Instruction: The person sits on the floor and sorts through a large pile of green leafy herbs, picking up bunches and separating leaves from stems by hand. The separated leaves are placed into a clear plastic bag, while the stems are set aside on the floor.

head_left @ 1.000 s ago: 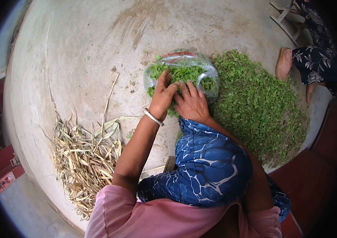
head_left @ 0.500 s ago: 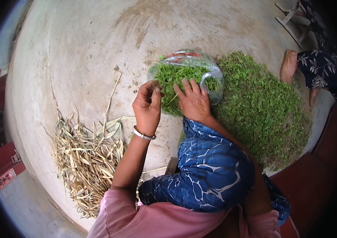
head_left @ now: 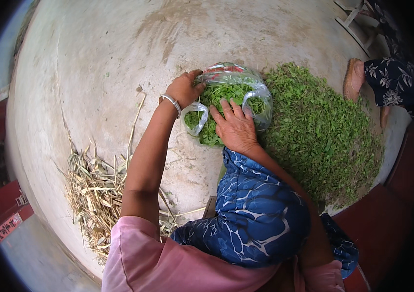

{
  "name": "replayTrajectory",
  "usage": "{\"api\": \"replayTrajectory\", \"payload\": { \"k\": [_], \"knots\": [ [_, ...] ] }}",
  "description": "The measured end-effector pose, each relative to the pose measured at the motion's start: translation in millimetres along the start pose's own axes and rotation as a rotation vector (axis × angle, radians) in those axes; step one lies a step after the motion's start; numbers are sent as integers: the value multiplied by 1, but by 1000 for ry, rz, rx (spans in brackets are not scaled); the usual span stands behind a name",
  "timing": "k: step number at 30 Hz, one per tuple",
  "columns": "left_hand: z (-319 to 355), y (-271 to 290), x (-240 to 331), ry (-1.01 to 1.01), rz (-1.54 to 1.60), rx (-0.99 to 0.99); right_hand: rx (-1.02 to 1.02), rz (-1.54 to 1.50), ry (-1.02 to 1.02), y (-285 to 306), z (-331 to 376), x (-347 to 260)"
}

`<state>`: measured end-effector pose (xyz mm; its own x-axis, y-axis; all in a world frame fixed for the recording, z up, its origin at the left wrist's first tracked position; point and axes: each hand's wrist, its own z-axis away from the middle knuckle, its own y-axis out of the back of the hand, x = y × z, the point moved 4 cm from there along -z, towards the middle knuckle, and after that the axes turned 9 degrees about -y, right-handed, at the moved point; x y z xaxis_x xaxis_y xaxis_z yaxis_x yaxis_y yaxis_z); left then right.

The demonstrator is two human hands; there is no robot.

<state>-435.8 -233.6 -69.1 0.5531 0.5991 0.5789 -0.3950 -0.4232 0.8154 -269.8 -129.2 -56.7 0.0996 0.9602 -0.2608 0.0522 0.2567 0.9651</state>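
Observation:
A clear plastic bag with red print stands on the floor in front of me, filled with leafy green shoots. My left hand, with a silver bangle at its wrist, is at the bag's far left rim. Its thumb and fingers close about the plastic edge, though the fingertips are partly hidden. Spread flat on the greens, my right hand presses them near the bag's front, fingers apart. One handle loop of the bag lies to each side of the right hand.
A wide heap of loose greens covers the floor on the right. Dry stalks and leaves are piled at the left. At the far right are another person's sandalled foot and a wooden stool. My knee in blue trousers is close by.
My left hand has moved away from me, from the bag's near left side to its far left rim. The left handle loop now shows. My right hand has barely shifted on the greens.

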Motion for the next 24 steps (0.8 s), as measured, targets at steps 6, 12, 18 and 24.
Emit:
{"api": "replayTrajectory", "payload": {
  "k": [6,12,18,24],
  "knots": [
    [12,12,34,-65,-131,95,62,-5,2,6,-5,4],
    [49,-1,65,-195,-93,71,84,-21,-17,8,-14,6],
    [49,-15,51,-91,-36,13,123,-143,-40,10,-12,14],
    [58,5,57,9,229,16,142,41,-2,7,-16,8]
  ]
}}
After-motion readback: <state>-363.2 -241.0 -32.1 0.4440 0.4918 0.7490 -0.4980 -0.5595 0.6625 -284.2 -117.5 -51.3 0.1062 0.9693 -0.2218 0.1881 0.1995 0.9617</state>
